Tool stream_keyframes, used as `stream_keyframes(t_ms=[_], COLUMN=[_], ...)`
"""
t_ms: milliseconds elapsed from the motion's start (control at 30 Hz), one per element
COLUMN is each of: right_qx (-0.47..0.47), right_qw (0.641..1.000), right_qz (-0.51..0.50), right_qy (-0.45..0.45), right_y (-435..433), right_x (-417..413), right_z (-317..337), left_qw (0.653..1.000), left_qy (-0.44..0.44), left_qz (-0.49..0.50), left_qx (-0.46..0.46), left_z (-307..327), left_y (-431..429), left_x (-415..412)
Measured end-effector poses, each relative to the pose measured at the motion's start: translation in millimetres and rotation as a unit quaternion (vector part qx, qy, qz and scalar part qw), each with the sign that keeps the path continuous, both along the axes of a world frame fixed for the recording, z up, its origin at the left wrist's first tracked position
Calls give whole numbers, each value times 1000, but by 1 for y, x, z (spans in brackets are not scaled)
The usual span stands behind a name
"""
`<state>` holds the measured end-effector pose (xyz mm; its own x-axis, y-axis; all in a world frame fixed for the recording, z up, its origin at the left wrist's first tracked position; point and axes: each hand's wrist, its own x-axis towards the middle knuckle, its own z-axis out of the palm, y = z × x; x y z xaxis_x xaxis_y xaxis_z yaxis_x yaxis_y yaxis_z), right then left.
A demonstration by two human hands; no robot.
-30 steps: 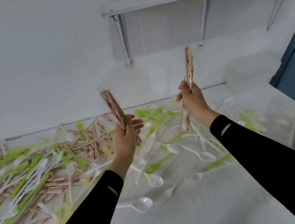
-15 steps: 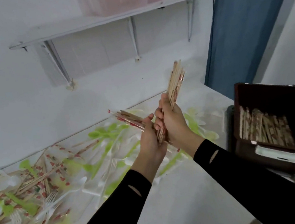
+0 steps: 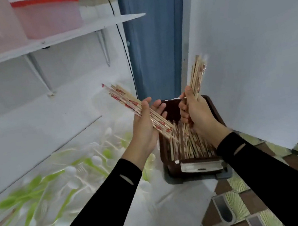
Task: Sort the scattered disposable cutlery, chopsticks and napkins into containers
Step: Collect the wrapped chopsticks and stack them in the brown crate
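My left hand [image 3: 144, 127] holds a bundle of wrapped chopsticks [image 3: 123, 99] that slants up to the left, its lower end over the dark brown bin [image 3: 215, 111]. My right hand [image 3: 198, 113] grips a second bundle of chopsticks [image 3: 197, 76], nearly upright above the same bin. Many wrapped chopsticks [image 3: 189, 146] lie inside the bin. Both hands hover just above its opening.
White and green plastic spoons and forks [image 3: 72, 173] lie scattered on the white table at the left. A wall shelf [image 3: 57, 39] carries pink containers. A blue door [image 3: 155, 39] stands behind the bin. Patterned floor tiles [image 3: 239, 201] show at the lower right.
The view has swung right from the cutlery pile to the bin. Both hands have carried their chopstick bundles over the bin and moved apart.
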<state>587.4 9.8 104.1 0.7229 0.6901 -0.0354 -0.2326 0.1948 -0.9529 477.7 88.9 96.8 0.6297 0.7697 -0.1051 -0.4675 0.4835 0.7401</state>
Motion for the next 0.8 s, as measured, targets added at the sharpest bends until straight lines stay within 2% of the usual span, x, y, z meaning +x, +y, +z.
stream_keyframes(t_ms=[200,300,333,400,467,533,633,700,800], right_qx=[-133,-264,-330,-451,-509,-528,-551,-557,-535], right_qw=[987,961,938,878,841,825,801,787,788], right_qz=[-70,-33,4,59,78,84,90,83,50], right_qy=[-54,-75,-103,-150,-165,-180,-215,-252,-301], right_y=[-26,-28,-28,-27,-26,-26,-25,-25,-28], right_x=[37,45,47,46,42,39,39,43,42], right_z=[-49,-74,-81,-90,-86,-79,-74,-83,-93], left_qw=[993,963,934,844,761,725,740,737,737], left_qy=[99,241,312,442,521,544,534,538,528], left_qz=[-45,-103,-140,-234,-286,-294,-259,-217,-202], left_qx=[41,70,106,194,261,304,315,346,371], left_z=[-38,-69,-78,-88,-89,-93,-99,-98,-92], left_y=[-30,-33,-32,-31,-31,-29,-26,-28,-36], left_x=[62,75,77,77,74,76,79,77,71])
